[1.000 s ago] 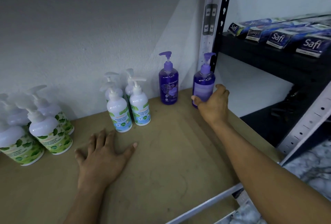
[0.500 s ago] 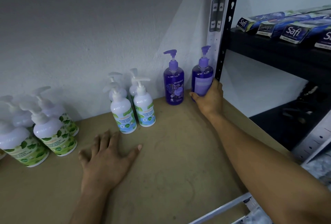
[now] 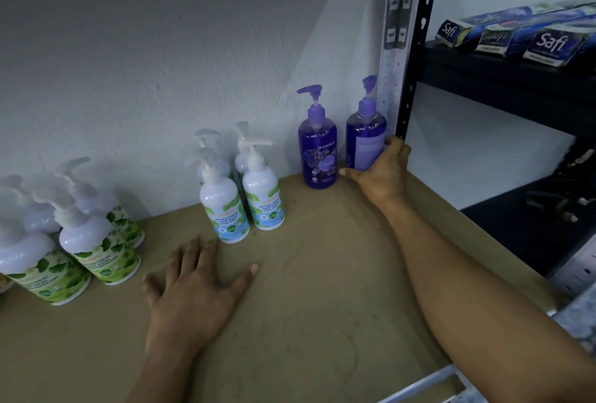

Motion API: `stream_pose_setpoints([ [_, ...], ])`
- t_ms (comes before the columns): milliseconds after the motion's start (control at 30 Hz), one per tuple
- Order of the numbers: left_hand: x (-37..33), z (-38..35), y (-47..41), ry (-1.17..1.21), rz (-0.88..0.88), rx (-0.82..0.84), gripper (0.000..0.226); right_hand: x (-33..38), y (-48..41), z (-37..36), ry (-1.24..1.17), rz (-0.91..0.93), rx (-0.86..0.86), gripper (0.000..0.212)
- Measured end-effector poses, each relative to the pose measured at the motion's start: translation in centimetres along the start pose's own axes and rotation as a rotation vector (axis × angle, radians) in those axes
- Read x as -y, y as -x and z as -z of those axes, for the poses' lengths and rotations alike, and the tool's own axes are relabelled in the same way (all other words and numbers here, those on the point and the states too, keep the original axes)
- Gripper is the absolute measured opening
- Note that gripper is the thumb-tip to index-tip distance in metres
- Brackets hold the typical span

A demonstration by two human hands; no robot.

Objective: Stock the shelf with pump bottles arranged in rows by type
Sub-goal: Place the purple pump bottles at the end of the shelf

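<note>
Head view tells me my right hand, fingers curled round the purple bottle, has pushed it back into the far right corner beside the second purple bottle, starting that row, while my left hand rests flat, fingers spread, on the shelf.

Tan shelf. Back right corner: corner purple bottle upright, right hand gripping its lower half. Second purple bottle just beside it, label forward. Centre: four white blue-label bottles, in pairs. Left: green-label bottles, clustered.
</note>
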State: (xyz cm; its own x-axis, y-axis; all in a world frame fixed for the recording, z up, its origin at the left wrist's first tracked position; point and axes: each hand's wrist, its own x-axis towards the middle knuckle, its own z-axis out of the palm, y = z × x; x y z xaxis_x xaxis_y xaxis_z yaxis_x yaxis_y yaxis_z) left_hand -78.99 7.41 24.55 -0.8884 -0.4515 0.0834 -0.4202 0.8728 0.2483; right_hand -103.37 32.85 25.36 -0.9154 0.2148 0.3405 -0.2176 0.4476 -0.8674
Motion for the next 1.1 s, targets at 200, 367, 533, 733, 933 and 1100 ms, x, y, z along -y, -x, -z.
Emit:
stream_pose_setpoints([
  [200,0.1,0.0,0.0,-0.008,0.002,0.015,0.104,-0.3,-0.4,0.7,-0.081,-0.005,0.075,0.095],
  [367,0.1,0.0,-0.1,-0.010,0.001,0.017,0.102,-0.7,-0.8,2.2,-0.202,-0.058,0.287,0.081],
  [533,0.2,0.0,-0.2,-0.012,-0.001,0.014,0.104,-0.8,-1.2,2.4,-0.252,-0.087,0.348,0.088],
  [733,0.3,-0.2,-0.2,-0.008,-0.004,0.017,0.105,-0.1,-0.4,0.8,-0.164,-0.054,0.167,0.118],
  [933,0.3,-0.2,-0.2,-0.026,-0.007,0.013,0.104,-0.2,0.0,-1.1,0.047,0.018,0.005,0.120],
  [1100,0.2,-0.2,-0.3,-0.028,-0.002,0.023,0.104,-0.2,-0.1,-1.3,0.084,0.025,-0.015,0.108],
])
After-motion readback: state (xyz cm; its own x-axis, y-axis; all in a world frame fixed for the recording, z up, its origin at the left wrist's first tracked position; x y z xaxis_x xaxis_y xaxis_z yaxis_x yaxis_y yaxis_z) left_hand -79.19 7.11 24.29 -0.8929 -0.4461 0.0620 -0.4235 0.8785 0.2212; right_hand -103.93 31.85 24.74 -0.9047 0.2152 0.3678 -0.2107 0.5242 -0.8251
